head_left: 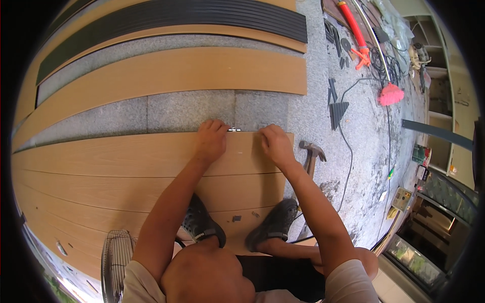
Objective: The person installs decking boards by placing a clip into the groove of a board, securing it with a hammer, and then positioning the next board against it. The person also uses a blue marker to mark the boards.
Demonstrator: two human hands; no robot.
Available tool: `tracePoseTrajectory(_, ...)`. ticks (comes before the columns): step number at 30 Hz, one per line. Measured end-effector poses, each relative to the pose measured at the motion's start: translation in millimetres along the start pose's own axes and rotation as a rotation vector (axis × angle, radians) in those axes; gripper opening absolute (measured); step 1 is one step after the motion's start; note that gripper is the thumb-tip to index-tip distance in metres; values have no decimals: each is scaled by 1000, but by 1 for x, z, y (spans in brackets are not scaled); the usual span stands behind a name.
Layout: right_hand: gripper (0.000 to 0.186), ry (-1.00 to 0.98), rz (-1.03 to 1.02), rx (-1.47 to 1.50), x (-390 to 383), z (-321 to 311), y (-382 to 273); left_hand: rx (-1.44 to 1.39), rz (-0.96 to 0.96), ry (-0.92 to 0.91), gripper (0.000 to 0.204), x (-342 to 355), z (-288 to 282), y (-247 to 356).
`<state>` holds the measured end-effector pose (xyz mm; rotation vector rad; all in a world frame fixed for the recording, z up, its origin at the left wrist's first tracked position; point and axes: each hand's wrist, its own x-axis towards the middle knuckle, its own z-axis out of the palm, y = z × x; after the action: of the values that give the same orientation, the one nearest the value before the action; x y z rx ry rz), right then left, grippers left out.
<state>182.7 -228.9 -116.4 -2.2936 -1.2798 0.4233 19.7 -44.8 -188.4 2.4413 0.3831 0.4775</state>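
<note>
My left hand is closed at the far edge of the nearest wood-look planks, its fingertips on a small silver metal clip that sits along that edge. A little right of the clip, my right hand rests on the same edge with curled fingers; what they grip, if anything, is hidden. A claw hammer lies on the stone floor just right of the planks. Small grey pieces lie on the boards between my shoes.
Loose brown planks and dark ribbed strips lie beyond my hands. At right are a red tool, pink broom, cables, dark offcuts and cabinets. A wire fan guard stands lower left.
</note>
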Motion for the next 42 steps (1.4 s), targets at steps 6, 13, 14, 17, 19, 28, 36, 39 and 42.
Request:
tracePoseTrajectory(6,17,47,-70,36,34,51,-18,5,-20,-61,26,5,-7,2)
tracePoseTrajectory(13,12,176,-18,-4,34,80,-21,-18,-24,-80,31,8,-16,2)
tracePoseTrajectory(14,12,168,-12,-4,33,81,-17,-37,-28,-88,31,8,-13,4)
tracePoseTrajectory(17,12,182,-2,4,32,82,-13,-50,-37,-104,31,11,-11,4)
tracePoseTrajectory(19,11,194,-23,35,34,82,-13,-48,-42,-112,31,11,-10,3)
tracePoseTrajectory(28,13,267,32,94,36,81,-12,-49,-98,-128,37,17,-16,10)
tracePoseTrajectory(36,12,224,22,54,38,82,-12,-6,-113,-162,38,18,-17,9)
tracePoseTrajectory(39,12,203,17,44,41,82,-13,-14,-115,-151,35,18,-16,8)
tracePoseTrajectory(42,12,183,17,26,40,81,-12,-29,-132,-161,33,22,-16,10)
